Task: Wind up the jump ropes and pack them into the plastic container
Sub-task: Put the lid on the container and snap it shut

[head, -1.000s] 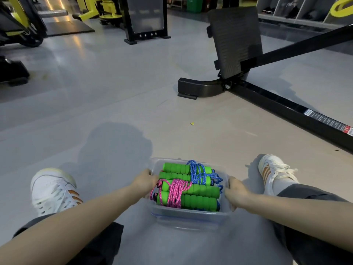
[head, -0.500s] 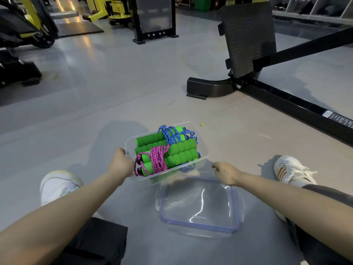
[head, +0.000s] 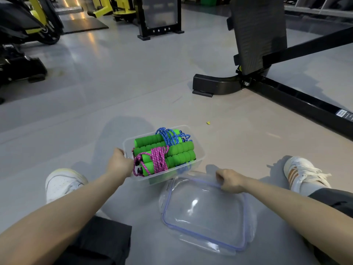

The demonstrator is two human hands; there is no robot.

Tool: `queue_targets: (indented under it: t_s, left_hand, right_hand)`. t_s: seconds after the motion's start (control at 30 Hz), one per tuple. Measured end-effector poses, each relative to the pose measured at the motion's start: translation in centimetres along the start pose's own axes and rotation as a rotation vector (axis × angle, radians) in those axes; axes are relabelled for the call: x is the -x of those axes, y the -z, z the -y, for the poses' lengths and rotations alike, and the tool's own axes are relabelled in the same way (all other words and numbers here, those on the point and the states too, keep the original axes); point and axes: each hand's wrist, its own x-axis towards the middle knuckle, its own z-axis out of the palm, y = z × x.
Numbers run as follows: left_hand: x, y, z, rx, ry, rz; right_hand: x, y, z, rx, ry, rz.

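1. A smooth grey floor is shown. A black machine frame with a ribbed upright pad stands at the far right, and yellow-and-black machines at the far left.
2. A small yellow scrap is seen on the floor just beyond the container.
3. A white shoe is placed on either side: left shoe, right shoe.
4. The container, a clear thin-walled box with rounded corners, is gripped at its left rim by the left hand, whose fingers are curled over the edge.
5. Inside it, ribbed green foam handles are packed side by side. They are bound by a braided pink rope on the near side and a blue rope on the far side.
6. The lid, clear, glossy and edged with a blue seal, lies nearer the person, its far-left corner overlapped by the container. Its far edge is clamped by the curled fingers of the right hand.
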Motion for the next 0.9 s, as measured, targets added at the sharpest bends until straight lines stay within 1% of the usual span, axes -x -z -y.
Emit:
queue_targets:
  t_s: [0.1, 0.2, 0.27, 0.33, 0.47, 0.6, 0.67, 0.7, 0.8, 0.87, 0.9]
  left_hand:
    - [0.1, 0.0, -0.3, 0.007, 0.016, -0.009]
    - [0.3, 0.0, -1.0, 0.029, 0.005, 0.0]
    - [0.6, -0.3, -1.2, 0.025, 0.018, 0.016]
    - [1.2, -1.0, -0.9, 0.025, 0.048, 0.05]
    - [3.3, -3.3, 0.2, 0.05, 0.081, 0.16]
    - [5.4, -5.4, 1.3, 0.056, 0.087, 0.264]
    - [6.3, -6.2, 1.5, 0.073, 0.102, 0.321]
    - [6.5, -6.6, 1.5, 0.089, 0.114, 0.347]
    - [7.2, -6.6, 0.8, 0.113, 0.161, 0.395]
    - [7.1, -5.9, 0.5, 0.112, 0.185, 0.429]
    - [6.9, -5.5, 0.3, 0.131, 0.207, 0.437]
  right_hand:
    - [1.4, 1.9, -0.8, -0.11, 0.02, -0.018]
    - [2.1, 3.9, -2.3, -0.14, 0.028, -0.048]
    - [2.5, 5.4, -3.1, -0.276, 0.062, -0.087]
    - [3.2, 7.2, -3.2, -0.435, 0.121, -0.172]
    - [3.9, 11.3, -3.5, -0.697, 0.155, -0.429]
    - [4.0, 14.3, -3.3, -0.877, 0.166, -0.84]
    - [4.1, 14.8, -2.3, -0.831, 0.211, -1.009]
    - [4.1, 14.7, -1.8, -0.739, 0.249, -1.061]
    - [3.1, 12.1, -0.6, -0.23, 0.337, -1.216]
    - [2.5, 9.8, 0.1, 0.006, 0.406, -1.285]
    - [2.3, 8.7, 0.4, 0.099, 0.453, -1.284]
